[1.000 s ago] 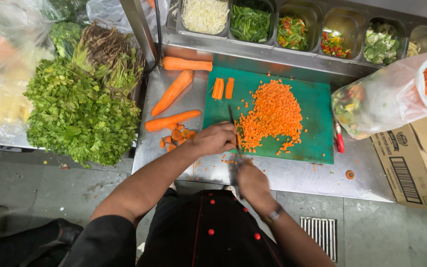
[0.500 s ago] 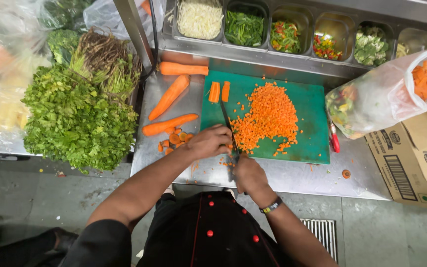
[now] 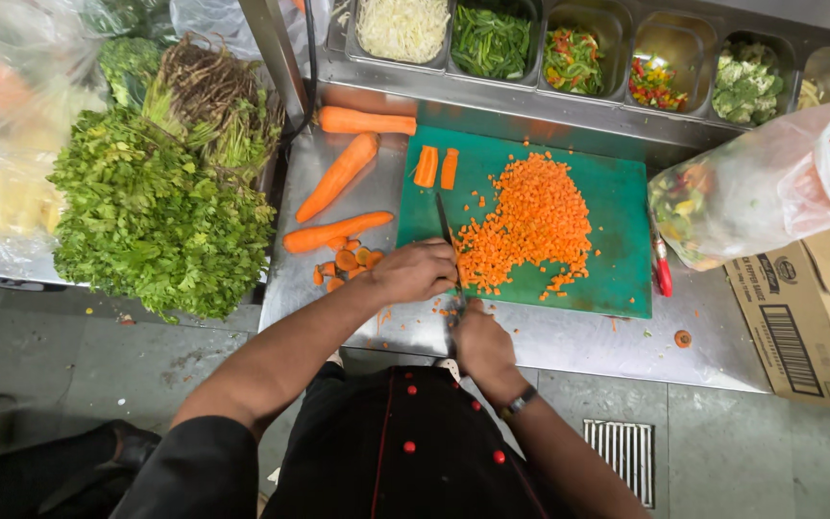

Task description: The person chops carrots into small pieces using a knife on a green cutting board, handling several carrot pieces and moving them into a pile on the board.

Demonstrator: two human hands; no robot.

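Big diced pile (image 3: 530, 226) done, mid-frame on board (image 3: 617, 279). Left: 3 carrots (image 3: 338, 176) + 2 sticks (image 3: 436, 166). R hand (image 3: 477, 338) fisted on knife (image 3: 447, 235); L hand (image 3: 417, 270) curled, contents hidden.

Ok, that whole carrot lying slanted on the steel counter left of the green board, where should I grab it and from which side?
Take the slanted carrot around its thick upper end, coming from the left side. That end is widest and lies clear, while the narrow tip points down toward another carrot and the board crowds the right. This is a judgement from its pose.
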